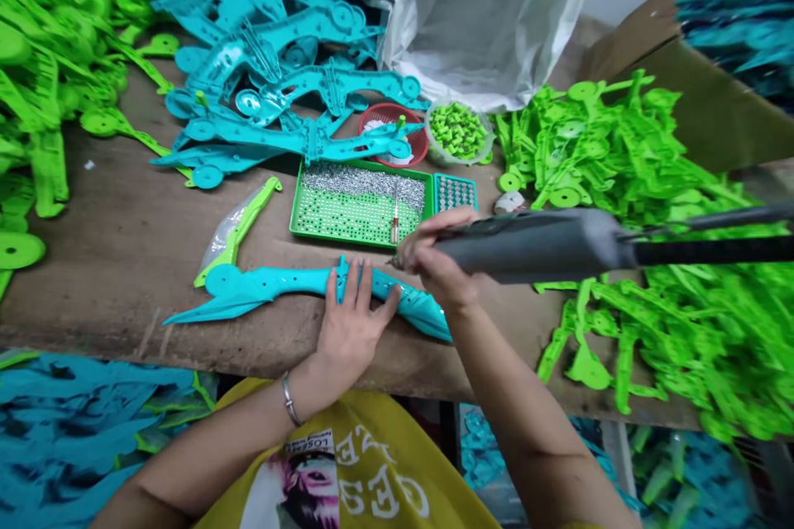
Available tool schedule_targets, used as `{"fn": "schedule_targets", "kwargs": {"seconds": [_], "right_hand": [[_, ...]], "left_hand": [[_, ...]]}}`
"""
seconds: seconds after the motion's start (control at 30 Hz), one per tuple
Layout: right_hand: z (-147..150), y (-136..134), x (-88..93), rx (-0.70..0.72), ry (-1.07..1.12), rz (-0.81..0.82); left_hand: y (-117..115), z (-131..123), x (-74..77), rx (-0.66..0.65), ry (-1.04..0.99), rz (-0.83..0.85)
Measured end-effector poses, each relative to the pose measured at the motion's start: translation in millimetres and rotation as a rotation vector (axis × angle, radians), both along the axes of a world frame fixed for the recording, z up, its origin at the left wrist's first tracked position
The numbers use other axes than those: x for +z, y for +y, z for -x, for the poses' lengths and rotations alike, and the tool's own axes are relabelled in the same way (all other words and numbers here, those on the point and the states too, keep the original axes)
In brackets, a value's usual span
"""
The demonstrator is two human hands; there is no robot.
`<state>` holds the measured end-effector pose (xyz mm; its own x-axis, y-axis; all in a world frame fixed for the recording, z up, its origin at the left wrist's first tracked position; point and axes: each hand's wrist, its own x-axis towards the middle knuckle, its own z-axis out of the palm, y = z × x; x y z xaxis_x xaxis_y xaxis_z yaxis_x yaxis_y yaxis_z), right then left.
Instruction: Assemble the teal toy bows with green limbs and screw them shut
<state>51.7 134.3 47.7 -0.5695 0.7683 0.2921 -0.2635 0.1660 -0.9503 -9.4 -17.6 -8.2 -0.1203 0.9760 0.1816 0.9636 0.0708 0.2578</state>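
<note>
A long turquoise plastic bow-shaped part (260,285) lies across the near edge of the wooden table (124,256). My left hand (351,322) rests flat on its middle, fingers stretched out and pressing it down. My right hand (434,256) is wrapped round the front of a grey electric screwdriver (533,244), whose tip points at the part just right of my left fingers. A black cable (713,248) runs from the tool off to the right.
A green tray of small silver screws (360,202) with a small screwdriver on it sits behind the part. Beside it are a red basket (388,117), a bowl of green pieces (459,132), turquoise parts (279,58), green parts (651,207) and a white bag (490,16).
</note>
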Motion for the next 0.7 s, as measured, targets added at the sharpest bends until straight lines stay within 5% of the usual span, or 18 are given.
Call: {"fn": "schedule_targets", "kwargs": {"seconds": [0.17,0.5,0.7], "right_hand": [[28,12,-8.2,-0.238,0.055,-0.023],[40,17,-33.7,-0.201,0.022,-0.028],[44,16,-27.4,-0.187,0.034,-0.042]], "left_hand": [[-1,1,6.0,0.004,0.011,0.007],[0,2,9.4,0.001,0.031,0.016],[0,2,9.4,-0.001,0.036,0.007]]}}
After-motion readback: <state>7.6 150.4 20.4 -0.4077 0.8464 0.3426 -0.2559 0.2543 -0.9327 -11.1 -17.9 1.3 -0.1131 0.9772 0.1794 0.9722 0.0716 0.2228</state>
